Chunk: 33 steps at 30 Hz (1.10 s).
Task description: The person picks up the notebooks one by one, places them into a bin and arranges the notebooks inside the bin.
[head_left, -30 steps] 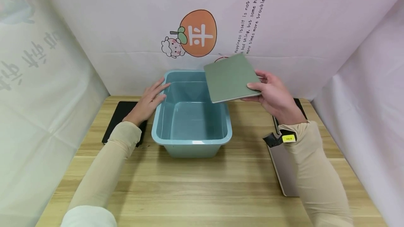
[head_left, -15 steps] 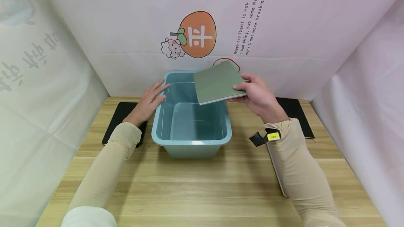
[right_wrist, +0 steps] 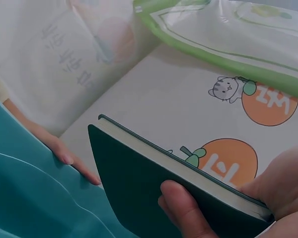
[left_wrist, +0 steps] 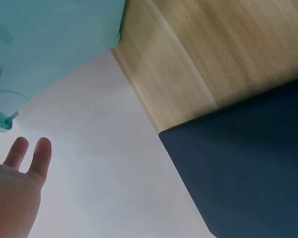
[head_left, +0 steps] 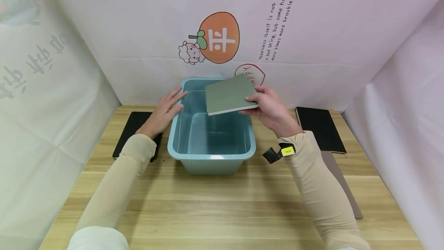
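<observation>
A green notebook (head_left: 229,95) is tilted above the back right part of a blue plastic bin (head_left: 211,157). My right hand (head_left: 272,109) grips its right edge, thumb on the cover and fingers underneath. In the right wrist view the notebook (right_wrist: 154,183) shows its pale page edges between dark green covers. My left hand (head_left: 163,113) rests on the bin's left rim with its fingers extended over the edge. The left wrist view catches only part of that hand (left_wrist: 20,183), beside the bin's outer wall (left_wrist: 54,44).
A black notebook (head_left: 129,132) lies left of the bin, partly under my left forearm. At the right lie another black notebook (head_left: 320,129) and a grey-brown flat item (head_left: 341,184), partly hidden by my right sleeve. A printed white cloth (head_left: 145,41) hangs behind the table (head_left: 215,211).
My right hand has carried the green notebook left and slightly down, farther over the bin. The black notebook at the right has come into fuller view. My left hand has stayed on the rim.
</observation>
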Tool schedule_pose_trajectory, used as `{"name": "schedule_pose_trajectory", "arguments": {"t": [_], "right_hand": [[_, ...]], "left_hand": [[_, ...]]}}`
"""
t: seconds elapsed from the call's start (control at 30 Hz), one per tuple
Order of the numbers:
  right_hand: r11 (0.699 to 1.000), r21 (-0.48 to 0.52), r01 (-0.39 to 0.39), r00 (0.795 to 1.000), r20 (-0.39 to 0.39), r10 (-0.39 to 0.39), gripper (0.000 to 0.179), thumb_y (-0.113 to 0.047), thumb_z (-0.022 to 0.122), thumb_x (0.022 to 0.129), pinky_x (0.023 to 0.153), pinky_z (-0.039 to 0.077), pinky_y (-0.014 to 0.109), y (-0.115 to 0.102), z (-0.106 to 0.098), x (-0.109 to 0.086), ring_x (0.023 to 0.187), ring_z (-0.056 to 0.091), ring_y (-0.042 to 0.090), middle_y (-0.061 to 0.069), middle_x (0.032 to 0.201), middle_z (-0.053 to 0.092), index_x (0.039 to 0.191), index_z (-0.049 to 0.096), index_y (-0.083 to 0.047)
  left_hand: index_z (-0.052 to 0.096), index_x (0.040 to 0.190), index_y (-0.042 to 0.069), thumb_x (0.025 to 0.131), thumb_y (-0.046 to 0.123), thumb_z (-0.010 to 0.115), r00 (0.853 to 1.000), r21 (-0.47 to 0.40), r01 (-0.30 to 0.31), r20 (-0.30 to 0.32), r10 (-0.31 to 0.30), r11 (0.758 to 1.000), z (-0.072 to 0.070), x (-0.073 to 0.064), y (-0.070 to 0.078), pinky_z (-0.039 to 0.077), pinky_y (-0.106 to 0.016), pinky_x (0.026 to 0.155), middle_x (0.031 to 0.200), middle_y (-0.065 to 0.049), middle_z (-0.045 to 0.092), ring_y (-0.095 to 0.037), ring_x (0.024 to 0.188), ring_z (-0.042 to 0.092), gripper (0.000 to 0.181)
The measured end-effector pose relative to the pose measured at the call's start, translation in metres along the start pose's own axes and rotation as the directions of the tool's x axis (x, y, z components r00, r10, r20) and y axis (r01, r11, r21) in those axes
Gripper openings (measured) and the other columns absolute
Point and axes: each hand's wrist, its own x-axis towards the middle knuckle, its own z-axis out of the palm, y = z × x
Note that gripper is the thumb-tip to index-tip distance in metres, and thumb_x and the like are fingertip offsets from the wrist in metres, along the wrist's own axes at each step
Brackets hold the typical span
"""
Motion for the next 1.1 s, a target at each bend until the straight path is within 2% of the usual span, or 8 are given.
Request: {"name": "schedule_pose_trajectory", "arguments": {"t": [0.07, 0.3, 0.57, 0.93, 1.1], "right_hand": [[1.0, 0.01, 0.004, 1.0, -0.002, -0.004, 0.054, 0.001, 0.041, 0.104, 0.079, 0.063, 0.031, 0.002, 0.002, 0.002, 0.098, 0.07, 0.015, 0.016, 0.137, 0.049, 0.157, 0.029, -0.001], [1.0, 0.024, 0.0, 1.0, 0.01, 0.0, 0.056, 0.0, 0.041, 0.104, 0.079, 0.063, 0.032, 0.009, 0.011, 0.008, 0.117, 0.063, 0.026, 0.019, 0.147, 0.045, 0.159, 0.028, -0.005], [1.0, 0.023, 0.001, 1.0, 0.025, -0.002, 0.051, 0.0, 0.042, 0.104, 0.078, 0.064, 0.034, 0.014, 0.02, 0.014, 0.11, 0.063, 0.026, 0.018, 0.139, 0.048, 0.155, 0.032, 0.0], [0.999, 0.034, -0.026, 1.0, 0.002, 0.026, 0.052, 0.001, 0.043, 0.103, 0.078, 0.064, 0.036, 0.022, 0.031, 0.017, 0.123, 0.059, 0.035, 0.022, 0.147, 0.043, 0.154, 0.028, 0.001], [0.999, 0.041, -0.017, 1.0, 0.006, 0.016, 0.05, 0.001, 0.043, 0.104, 0.086, 0.062, 0.043, 0.025, 0.035, 0.017, 0.121, 0.059, 0.035, 0.022, 0.144, 0.044, 0.152, 0.029, 0.003]], "left_hand": [[0.027, 0.161, 0.039, 0.109, 0.049, 0.037, 1.0, 0.011, 0.003, 0.004, -0.003, 1.0, 0.0, 0.001, 0.0, 0.011, -0.071, 0.121, 0.173, 0.013, 0.008, -0.034, 0.16, 0.008, 0.055], [0.026, 0.161, 0.042, 0.109, 0.049, 0.037, 1.0, 0.03, 0.008, 0.009, -0.009, 1.0, 0.0, 0.001, 0.0, 0.011, -0.07, 0.122, 0.173, 0.015, 0.007, -0.032, 0.16, 0.008, 0.054], [0.027, 0.16, 0.043, 0.108, 0.05, 0.037, 1.0, 0.022, 0.009, 0.003, -0.009, 1.0, -0.001, -0.001, 0.002, 0.013, -0.069, 0.122, 0.173, 0.016, 0.008, -0.028, 0.16, 0.009, 0.053], [0.028, 0.16, 0.043, 0.109, 0.045, 0.037, 1.0, 0.029, 0.022, -0.001, -0.022, 0.999, 0.0, -0.001, 0.004, 0.011, -0.069, 0.123, 0.172, 0.017, 0.009, -0.028, 0.16, 0.009, 0.052], [0.028, 0.161, 0.04, 0.11, 0.042, 0.037, 1.0, 0.036, 0.012, 0.0, -0.012, 0.999, 0.0, 0.0, 0.003, 0.01, -0.068, 0.124, 0.173, 0.014, 0.009, -0.03, 0.161, 0.009, 0.052]]}}
